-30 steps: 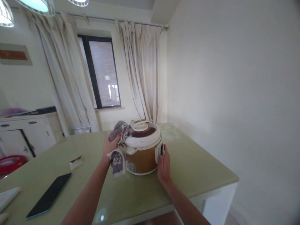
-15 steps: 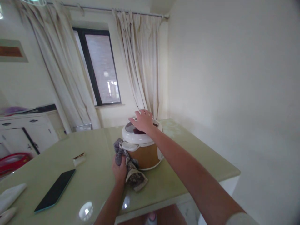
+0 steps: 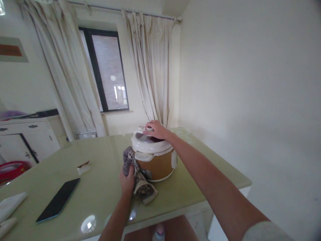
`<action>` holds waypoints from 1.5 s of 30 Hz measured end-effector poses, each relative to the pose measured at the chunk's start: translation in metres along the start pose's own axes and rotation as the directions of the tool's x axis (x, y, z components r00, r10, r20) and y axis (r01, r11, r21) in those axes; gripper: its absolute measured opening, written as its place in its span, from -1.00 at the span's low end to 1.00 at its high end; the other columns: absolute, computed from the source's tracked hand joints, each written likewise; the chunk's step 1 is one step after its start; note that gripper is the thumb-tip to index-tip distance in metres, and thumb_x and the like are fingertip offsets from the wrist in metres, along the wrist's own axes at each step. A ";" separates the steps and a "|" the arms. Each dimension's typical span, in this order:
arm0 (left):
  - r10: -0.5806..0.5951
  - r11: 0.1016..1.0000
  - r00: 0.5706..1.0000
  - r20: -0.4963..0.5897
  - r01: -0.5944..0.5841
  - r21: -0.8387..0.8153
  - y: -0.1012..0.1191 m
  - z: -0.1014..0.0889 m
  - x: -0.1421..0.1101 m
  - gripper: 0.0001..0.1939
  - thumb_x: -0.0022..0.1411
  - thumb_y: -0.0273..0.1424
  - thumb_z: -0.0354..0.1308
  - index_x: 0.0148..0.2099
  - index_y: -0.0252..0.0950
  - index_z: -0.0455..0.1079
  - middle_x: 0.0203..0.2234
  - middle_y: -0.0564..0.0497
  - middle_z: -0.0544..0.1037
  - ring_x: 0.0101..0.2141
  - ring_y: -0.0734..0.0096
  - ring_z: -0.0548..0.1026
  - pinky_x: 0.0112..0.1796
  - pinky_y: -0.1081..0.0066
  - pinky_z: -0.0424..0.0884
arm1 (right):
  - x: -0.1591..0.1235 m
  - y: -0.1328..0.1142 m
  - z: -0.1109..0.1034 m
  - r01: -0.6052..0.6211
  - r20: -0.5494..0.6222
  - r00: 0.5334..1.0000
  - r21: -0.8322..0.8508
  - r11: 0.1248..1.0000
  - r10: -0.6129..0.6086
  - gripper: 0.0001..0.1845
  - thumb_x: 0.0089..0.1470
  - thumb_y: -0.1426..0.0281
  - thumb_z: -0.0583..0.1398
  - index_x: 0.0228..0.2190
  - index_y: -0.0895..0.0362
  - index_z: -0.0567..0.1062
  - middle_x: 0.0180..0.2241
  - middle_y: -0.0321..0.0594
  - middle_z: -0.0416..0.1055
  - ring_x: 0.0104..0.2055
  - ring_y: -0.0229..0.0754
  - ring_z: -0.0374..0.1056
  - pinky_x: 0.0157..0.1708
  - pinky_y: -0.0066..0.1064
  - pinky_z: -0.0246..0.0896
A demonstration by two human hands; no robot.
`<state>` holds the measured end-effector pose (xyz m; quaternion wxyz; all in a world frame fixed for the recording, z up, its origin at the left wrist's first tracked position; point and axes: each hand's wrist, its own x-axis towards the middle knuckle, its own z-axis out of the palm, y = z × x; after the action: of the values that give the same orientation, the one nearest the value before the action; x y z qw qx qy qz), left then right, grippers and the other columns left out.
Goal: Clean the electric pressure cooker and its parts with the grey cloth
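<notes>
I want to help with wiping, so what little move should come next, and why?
Perhaps slide the patterned cloth a little along the brown side of the cooker. The left hand holds it bunched right by that side, and the right hand is on top of the lid, where it could probably help steady the cooker.
</notes>
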<state>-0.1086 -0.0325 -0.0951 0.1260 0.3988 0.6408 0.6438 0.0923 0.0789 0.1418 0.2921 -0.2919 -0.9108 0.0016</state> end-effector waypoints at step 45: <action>0.711 0.166 0.241 0.660 -0.970 0.175 0.174 -0.050 0.015 -0.70 0.19 -0.17 0.36 -0.04 -0.11 0.64 -0.10 -0.08 0.63 -0.05 0.08 0.50 0.00 0.11 0.38 | 0.014 -0.026 0.021 -0.425 -0.127 0.900 -0.042 0.904 0.417 -0.21 0.26 -0.33 -0.03 -0.07 0.00 0.63 0.17 0.02 0.46 0.28 0.26 0.21 0.24 0.33 -0.06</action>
<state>-0.0909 -0.0843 0.0781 -0.2540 0.8391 0.4001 0.2670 0.0580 0.0681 0.1358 0.3265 -0.4914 -0.8073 0.0164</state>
